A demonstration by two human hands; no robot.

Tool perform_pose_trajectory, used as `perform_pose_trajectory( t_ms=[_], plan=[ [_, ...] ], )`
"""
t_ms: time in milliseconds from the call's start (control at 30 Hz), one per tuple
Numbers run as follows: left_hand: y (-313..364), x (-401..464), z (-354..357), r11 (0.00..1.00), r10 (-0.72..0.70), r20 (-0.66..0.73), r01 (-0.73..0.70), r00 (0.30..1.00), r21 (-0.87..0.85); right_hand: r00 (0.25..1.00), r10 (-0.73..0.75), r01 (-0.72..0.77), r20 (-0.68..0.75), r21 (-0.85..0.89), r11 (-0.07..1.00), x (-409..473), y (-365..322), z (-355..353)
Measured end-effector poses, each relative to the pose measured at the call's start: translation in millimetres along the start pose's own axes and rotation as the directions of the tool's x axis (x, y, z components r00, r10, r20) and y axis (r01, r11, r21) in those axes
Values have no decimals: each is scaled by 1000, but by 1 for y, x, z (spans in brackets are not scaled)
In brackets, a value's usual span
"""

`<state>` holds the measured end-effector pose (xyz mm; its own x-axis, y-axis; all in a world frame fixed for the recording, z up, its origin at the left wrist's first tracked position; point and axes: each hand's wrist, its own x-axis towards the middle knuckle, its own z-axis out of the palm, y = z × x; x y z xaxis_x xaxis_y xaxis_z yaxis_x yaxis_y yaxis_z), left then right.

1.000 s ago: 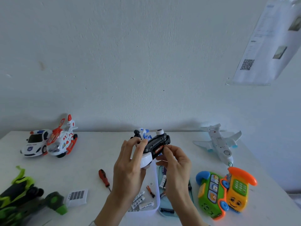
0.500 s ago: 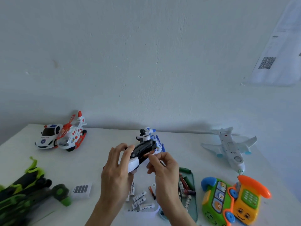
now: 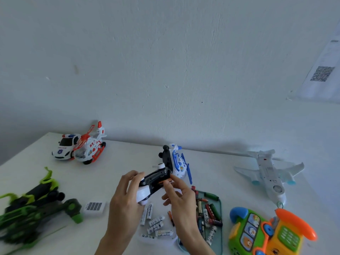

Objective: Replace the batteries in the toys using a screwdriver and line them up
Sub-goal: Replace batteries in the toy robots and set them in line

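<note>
Two hands hold an upturned toy car above a white worktop [image 3: 211, 168].
Left hand [image 3: 125, 199] grips the toy car [image 3: 152, 183]; right hand [image 3: 176, 192] pinches a battery [image 3: 162, 181] at its underside compartment, above loose batteries [image 3: 156, 220].

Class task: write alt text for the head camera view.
A left hand holds an upturned toy car over a white table while the right hand works at its underside; loose batteries and other toys lie around.

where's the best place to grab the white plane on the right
Grip the white plane across its narrow fuselage just ahead of the wings, coming from above. It lies flat on the table, nose toward the person, and its wings spread sideways and block a side approach, so thumb and fingers would likely fit best there.
</note>
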<state>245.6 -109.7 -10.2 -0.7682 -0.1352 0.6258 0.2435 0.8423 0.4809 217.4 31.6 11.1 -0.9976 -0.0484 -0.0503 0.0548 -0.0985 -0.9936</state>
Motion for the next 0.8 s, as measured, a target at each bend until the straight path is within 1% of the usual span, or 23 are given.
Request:
perform_pose_trajectory(
  t_ms=[133, 200, 267, 300, 333, 400, 467, 500, 533, 567, 600, 633, 700, 733, 800],
  plan=[
    [8, -5, 5, 999, -8, 12, 8, 1000, 32, 998, -22, 25, -50, 71, 997, 3, -2, -6],
    [5, -7, 4, 998, -48, -10, 49, 999, 47, 997, -6, 12, -79, 75, 997, 6, 2, -13],
    [0, -10, 1, 991, -121, -61, 124, 991, 47, 994, 10, -10, -113, -1, 1000, 10, 12, -21],
    [-3, -11, -1, 986, -159, -85, 163, 984, 41, 995, 11, -20, -103, -93, 995, 11, 18, -25],
    [-6, -12, -3, 980, -193, -104, 198, 976, 37, 998, 16, -28, -60, -217, 976, 11, 24, -28],
    [-7, -15, -5, 965, -257, -129, 262, 958, 22, 996, 52, -9, 78, -477, 879, 5, 36, -31],
    [-5, -18, -5, 954, -297, -139, 298, 945, -13, 977, 61, 92, 207, -658, 747, -1, 44, -31],
    [-4, -20, -5, 954, -301, -141, 299, 943, -34, 964, 55, 154, 261, -712, 685, -4, 45, -31],
    [-1, -21, -4, 955, -297, -141, 292, 944, -55, 951, 52, 200, 306, -733, 650, -4, 44, -34],
    [2, -23, -3, 956, -292, -139, 283, 946, -81, 939, 42, 234, 341, -722, 651, -3, 42, -38],
    [5, -24, -3, 955, -289, -134, 276, 948, -109, 934, 26, 243, 356, -688, 684, -1, 39, -44],
    [8, -25, -3, 954, -286, -131, 269, 949, -134, 942, 4, 228, 335, -650, 725, 1, 36, -51],
    [14, -28, -3, 950, -278, -129, 253, 952, -181, 973, -43, 178, 226, -621, 763, 13, 29, -70],
    [17, -29, -3, 946, -277, -132, 246, 952, -210, 985, -62, 154, 164, -636, 756, 21, 29, -81],
    [23, -30, -4, 936, -282, -140, 240, 949, -257, 995, -63, 100, 78, -731, 675, 41, 31, -99]
  ],
)
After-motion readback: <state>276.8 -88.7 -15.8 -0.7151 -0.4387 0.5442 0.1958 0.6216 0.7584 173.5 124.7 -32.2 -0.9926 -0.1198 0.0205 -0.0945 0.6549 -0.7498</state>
